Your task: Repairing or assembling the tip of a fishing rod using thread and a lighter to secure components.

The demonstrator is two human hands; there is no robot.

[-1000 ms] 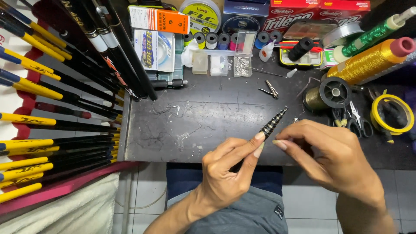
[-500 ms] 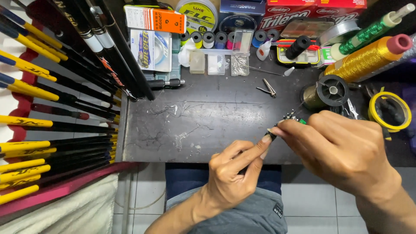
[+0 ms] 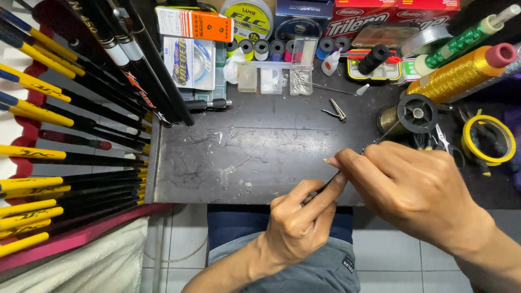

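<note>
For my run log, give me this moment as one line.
left hand: pinching thin dark rod | right hand: fingers closed over rod's tip | surface: scratched dark bench | nearby: black spool

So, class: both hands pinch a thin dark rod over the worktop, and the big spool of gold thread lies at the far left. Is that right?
Not quite. The head view shows the gold thread spool at the far right, not left. The left hand and right hand do pinch the thin dark rod over the worktop.

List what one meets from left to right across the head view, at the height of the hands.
Yellow and black rods → scratched dark table → left hand → thin dark rod piece pinched by both hands → right hand.
</note>
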